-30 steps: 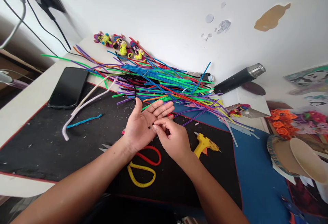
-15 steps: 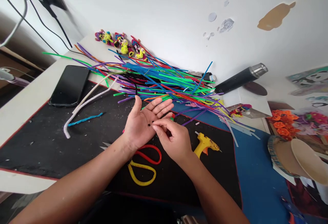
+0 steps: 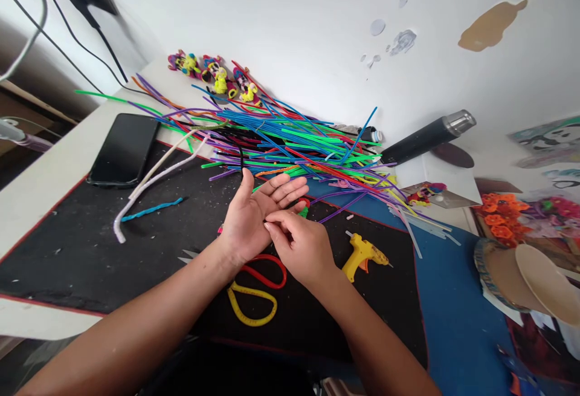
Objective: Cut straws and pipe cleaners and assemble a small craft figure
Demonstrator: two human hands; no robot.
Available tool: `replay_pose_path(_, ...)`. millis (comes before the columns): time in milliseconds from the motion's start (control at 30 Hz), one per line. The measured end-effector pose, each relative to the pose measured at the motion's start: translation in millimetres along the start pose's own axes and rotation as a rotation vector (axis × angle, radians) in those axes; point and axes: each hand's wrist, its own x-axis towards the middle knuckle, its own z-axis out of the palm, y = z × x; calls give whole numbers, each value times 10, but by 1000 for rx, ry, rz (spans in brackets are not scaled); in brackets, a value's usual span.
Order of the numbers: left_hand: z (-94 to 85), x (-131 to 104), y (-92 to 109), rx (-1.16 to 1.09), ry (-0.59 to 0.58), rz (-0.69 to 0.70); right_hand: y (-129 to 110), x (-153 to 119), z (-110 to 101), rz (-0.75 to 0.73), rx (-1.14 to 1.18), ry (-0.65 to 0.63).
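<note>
My left hand (image 3: 247, 223) is palm up, its fingers stretched out. Over that palm, my right hand (image 3: 301, 248) pinches thumb and forefinger together. A tiny black piece (image 3: 266, 221) shows right at the pinching fingertips; it is too small to name surely. Under my wrists lie scissors (image 3: 251, 305) with one red and one yellow handle loop, their blades partly covered by my left forearm. A small red and green item (image 3: 305, 206) is partly hidden behind my hands. To the right of my right hand rests a yellow glue gun (image 3: 362, 255).
Many coloured pipe cleaners (image 3: 290, 136) are heaped behind my hands. A phone (image 3: 124, 149), a twisted blue pipe cleaner (image 3: 151, 209) and white stems lie left on the black mat (image 3: 67, 257). Small pipe-cleaner figures (image 3: 220, 78) lie by the wall. A dark flask (image 3: 426, 139) leans at the right.
My right fingertips have shifted slightly left and closed over the palm. Two tiny black pieces showed there before; now only one is visible, at the fingertips.
</note>
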Motion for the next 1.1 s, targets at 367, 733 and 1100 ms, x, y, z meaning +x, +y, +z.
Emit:
replay_pose_path(367, -54, 17, 5, -18, -14, -20, -15, -13, 19, 53, 58, 48)
replay_pose_path(733, -55, 8, 5, -9, -14, -16, -42, -2, 32, 73, 91, 22)
replay_pose_path(1100, -51, 14, -4, -21, -18, -12, -12, -16, 38, 34, 151, 92)
